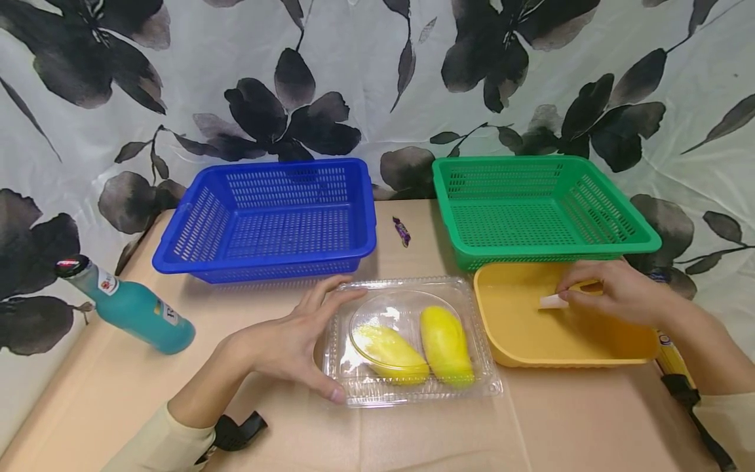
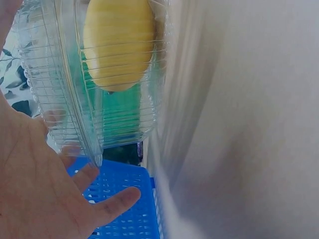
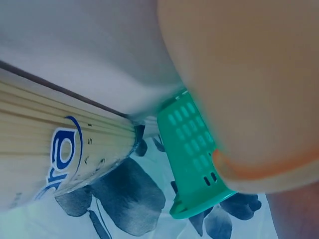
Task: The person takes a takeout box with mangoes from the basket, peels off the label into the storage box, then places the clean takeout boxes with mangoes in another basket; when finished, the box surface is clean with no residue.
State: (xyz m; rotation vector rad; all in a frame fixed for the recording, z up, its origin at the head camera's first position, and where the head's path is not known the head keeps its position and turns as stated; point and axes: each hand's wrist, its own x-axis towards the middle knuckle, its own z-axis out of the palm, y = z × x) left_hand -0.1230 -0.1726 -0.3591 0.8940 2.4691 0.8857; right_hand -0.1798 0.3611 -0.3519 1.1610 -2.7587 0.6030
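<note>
A clear plastic clamshell box with two yellow mangoes inside lies on the table. My left hand spreads along its left side, thumb by the near corner and fingers by the far one. In the left wrist view, the left hand lies beside the box wall, with some fingers seen through the plastic. My right hand is over a yellow tray, pinching a small tool with a white flat end and a yellow loop-like part. My fingers hide the rest of it.
Behind stand a blue basket and a green basket, with a purple wrapped candy between them. On the left lies a turquoise bottle. Right of the tray lies a packet of long pale sticks, partly behind my right forearm.
</note>
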